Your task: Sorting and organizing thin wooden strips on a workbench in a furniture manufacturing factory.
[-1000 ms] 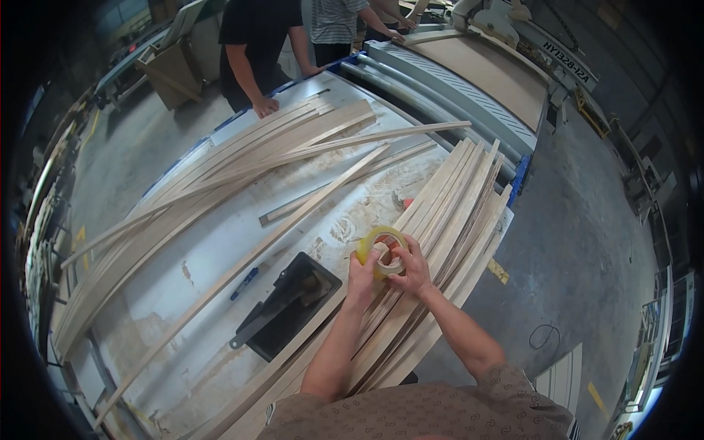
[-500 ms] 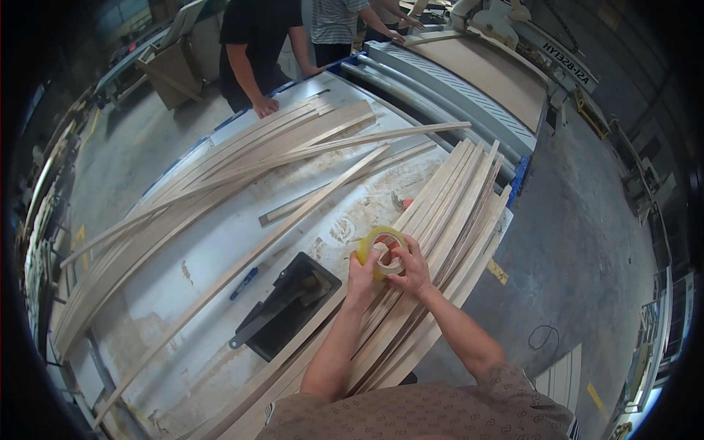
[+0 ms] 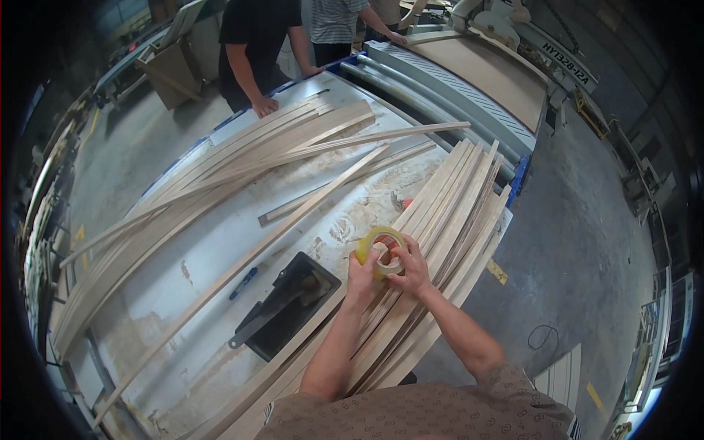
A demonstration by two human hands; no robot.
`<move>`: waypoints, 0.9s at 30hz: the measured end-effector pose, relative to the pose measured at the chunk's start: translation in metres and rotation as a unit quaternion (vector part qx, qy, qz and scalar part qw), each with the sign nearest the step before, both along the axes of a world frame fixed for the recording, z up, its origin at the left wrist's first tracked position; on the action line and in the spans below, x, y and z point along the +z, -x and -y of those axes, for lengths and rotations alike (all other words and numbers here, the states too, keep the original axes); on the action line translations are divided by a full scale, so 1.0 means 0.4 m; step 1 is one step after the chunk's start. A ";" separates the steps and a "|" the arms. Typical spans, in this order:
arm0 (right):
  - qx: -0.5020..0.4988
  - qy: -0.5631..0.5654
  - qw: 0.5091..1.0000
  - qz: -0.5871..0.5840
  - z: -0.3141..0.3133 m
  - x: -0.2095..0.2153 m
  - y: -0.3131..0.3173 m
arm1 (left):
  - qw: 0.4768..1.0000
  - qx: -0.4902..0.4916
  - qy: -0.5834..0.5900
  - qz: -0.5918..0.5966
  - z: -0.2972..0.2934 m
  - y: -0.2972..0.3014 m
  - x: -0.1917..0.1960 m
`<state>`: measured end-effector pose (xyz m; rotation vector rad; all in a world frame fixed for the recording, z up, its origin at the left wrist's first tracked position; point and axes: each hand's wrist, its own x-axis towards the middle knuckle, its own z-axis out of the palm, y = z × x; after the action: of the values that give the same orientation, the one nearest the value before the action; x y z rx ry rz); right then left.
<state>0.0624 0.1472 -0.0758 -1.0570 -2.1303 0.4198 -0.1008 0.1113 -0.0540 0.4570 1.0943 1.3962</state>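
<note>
A roll of clear yellowish packing tape (image 3: pixel 364 245) is held between both hands above a stack of long wooden strips (image 3: pixel 436 213). My left hand (image 3: pixel 359 273) grips the roll's left side, its thumb near the core. On the right side, my right hand (image 3: pixel 413 268) wraps its fingers round the roll. The strips run beneath my forearms, from the lower edge up toward the rollers. Whether a loose tape end is pulled out cannot be made out.
Left of the hands a black tray (image 3: pixel 268 345) lies with tools in it, beside a blue pen (image 3: pixel 243 284). More wooden strips (image 3: pixel 220 176) fan across the white table (image 3: pixel 213 268). Metal rollers (image 3: pixel 411 92) border its far side. A co-worker's hand (image 3: pixel 265 107) rests on the far left edge.
</note>
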 end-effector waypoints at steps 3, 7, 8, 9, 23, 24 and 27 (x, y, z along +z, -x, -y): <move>0.001 -0.004 1.000 -0.001 0.001 0.000 -0.001 | 1.000 0.003 0.002 -0.001 0.002 -0.001 0.009; 0.003 -0.004 1.000 0.000 -0.001 -0.001 0.000 | 1.000 0.000 0.001 -0.008 0.002 0.003 0.006; 0.003 -0.004 1.000 0.000 -0.001 -0.001 0.000 | 1.000 0.000 0.001 -0.008 0.001 0.003 0.005; 0.003 -0.004 1.000 0.000 -0.001 -0.001 0.000 | 1.000 0.000 0.001 -0.009 0.001 0.003 0.004; -0.003 -0.007 1.000 -0.002 0.001 -0.001 0.002 | 1.000 0.005 -0.006 -0.002 -0.002 0.000 -0.008; -0.003 -0.007 1.000 -0.002 0.000 -0.001 0.001 | 1.000 0.002 -0.003 -0.004 -0.003 0.000 -0.006; 0.000 -0.011 1.000 -0.005 0.000 -0.001 0.001 | 1.000 -0.001 0.000 -0.009 -0.001 0.002 0.001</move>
<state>0.0621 0.1473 -0.0764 -1.0406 -2.1222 0.4005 -0.1015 0.1116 -0.0535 0.4712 1.1089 1.3917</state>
